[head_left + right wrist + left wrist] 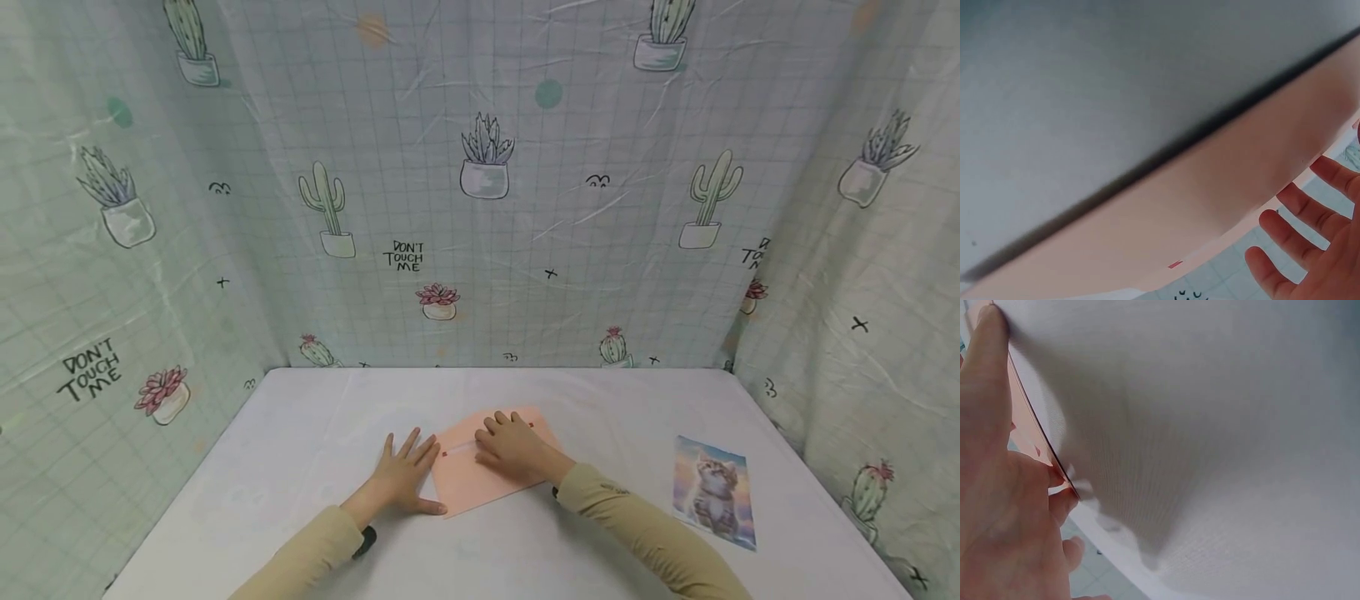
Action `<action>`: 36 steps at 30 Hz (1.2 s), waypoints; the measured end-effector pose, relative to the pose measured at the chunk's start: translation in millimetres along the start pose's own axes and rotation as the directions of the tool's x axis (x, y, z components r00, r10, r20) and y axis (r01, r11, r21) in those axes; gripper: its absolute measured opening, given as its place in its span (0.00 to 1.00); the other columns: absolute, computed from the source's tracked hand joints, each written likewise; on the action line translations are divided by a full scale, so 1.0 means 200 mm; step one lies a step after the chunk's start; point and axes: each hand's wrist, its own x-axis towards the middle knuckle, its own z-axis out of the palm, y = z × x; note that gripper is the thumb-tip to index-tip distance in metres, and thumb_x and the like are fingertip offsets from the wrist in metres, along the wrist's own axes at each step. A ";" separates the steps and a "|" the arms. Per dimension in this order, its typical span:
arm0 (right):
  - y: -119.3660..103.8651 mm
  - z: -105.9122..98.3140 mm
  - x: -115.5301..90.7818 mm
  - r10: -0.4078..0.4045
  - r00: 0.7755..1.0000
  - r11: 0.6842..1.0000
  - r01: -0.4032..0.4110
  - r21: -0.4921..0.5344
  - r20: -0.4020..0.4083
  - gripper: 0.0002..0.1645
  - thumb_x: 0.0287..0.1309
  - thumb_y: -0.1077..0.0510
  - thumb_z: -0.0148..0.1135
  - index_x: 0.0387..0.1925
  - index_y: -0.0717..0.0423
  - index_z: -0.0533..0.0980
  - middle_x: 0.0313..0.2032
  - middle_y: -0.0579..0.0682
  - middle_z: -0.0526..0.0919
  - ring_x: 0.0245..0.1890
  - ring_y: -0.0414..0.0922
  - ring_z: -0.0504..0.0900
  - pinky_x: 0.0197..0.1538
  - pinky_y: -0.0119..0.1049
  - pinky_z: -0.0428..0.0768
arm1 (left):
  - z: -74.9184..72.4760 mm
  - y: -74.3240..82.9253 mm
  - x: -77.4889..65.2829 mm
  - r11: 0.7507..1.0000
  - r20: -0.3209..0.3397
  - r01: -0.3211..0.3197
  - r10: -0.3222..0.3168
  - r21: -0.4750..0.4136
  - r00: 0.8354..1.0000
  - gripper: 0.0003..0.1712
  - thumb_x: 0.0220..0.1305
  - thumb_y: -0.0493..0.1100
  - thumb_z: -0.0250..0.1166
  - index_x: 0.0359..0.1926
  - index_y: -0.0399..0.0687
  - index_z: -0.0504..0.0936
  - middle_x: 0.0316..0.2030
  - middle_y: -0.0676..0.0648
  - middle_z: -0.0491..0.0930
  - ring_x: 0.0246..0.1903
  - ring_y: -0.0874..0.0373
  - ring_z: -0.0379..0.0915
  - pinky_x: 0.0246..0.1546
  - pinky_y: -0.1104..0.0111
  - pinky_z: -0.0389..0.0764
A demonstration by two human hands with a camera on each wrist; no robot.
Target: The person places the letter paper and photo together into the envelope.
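A pink, flat envelope-like piece of paper [476, 487] lies slanted on the white table, with a pale strip [461, 447] and small red marks near its far side. My left hand [405, 479] rests with spread fingers at its left edge; in the left wrist view the thumb and some fingertips touch that edge. Over the middle of the pink paper, my right hand [517, 446] bends its fingers down onto the strip. In the right wrist view those fingers [1294, 240] look spread, with some tips at the paper's far side. Part of the strip is hidden under this hand.
A kitten picture [716, 492] lies on the right of the table, beyond the right forearm. The white table [330, 425] ends at a cactus-print curtain [480, 225] at the back and sides.
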 end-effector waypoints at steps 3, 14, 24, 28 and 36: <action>0.00 0.00 0.00 0.002 1.000 1.000 -0.003 0.030 0.010 0.20 0.62 0.38 0.41 0.42 0.44 0.71 0.37 0.44 0.74 0.38 0.42 0.70 0.41 0.38 0.71 | 0.00 0.00 0.00 1.000 0.004 0.002 -0.002 0.003 1.000 0.60 0.38 0.79 0.54 0.66 0.46 0.56 0.67 0.46 0.54 0.68 0.43 0.43 0.59 0.39 0.48; -0.01 -0.02 -0.05 -0.012 1.000 0.997 0.011 0.081 0.009 0.18 0.62 0.39 0.42 0.44 0.42 0.69 0.38 0.45 0.72 0.39 0.43 0.69 0.40 0.38 0.68 | -0.01 0.00 0.00 1.000 0.008 0.020 -0.020 0.011 1.000 0.60 0.37 0.78 0.55 0.65 0.46 0.57 0.67 0.46 0.55 0.67 0.42 0.43 0.59 0.39 0.49; -0.01 -0.01 -0.06 -0.011 1.000 0.998 0.009 0.065 0.021 0.19 0.62 0.38 0.40 0.46 0.40 0.68 0.40 0.45 0.71 0.39 0.43 0.68 0.40 0.38 0.69 | 0.00 0.01 0.00 1.000 0.003 0.028 -0.028 0.003 1.000 0.60 0.36 0.79 0.56 0.65 0.46 0.58 0.66 0.46 0.56 0.67 0.42 0.44 0.59 0.38 0.48; 0.00 -0.01 -0.07 -0.005 1.000 0.998 0.004 0.062 0.028 0.18 0.62 0.38 0.40 0.46 0.39 0.68 0.38 0.45 0.70 0.38 0.42 0.67 0.37 0.36 0.67 | 0.00 0.01 0.01 0.999 0.012 0.030 -0.030 -0.014 0.999 0.60 0.36 0.78 0.57 0.65 0.46 0.58 0.67 0.46 0.55 0.67 0.42 0.43 0.59 0.38 0.48; 0.00 -0.04 -0.09 0.000 0.999 0.995 -0.004 0.103 0.046 0.20 0.62 0.39 0.41 0.50 0.40 0.68 0.39 0.45 0.70 0.36 0.42 0.65 0.35 0.34 0.64 | -0.01 0.02 0.00 0.999 0.022 0.034 -0.034 -0.015 0.999 0.60 0.36 0.78 0.57 0.65 0.46 0.57 0.67 0.47 0.55 0.67 0.42 0.43 0.59 0.38 0.48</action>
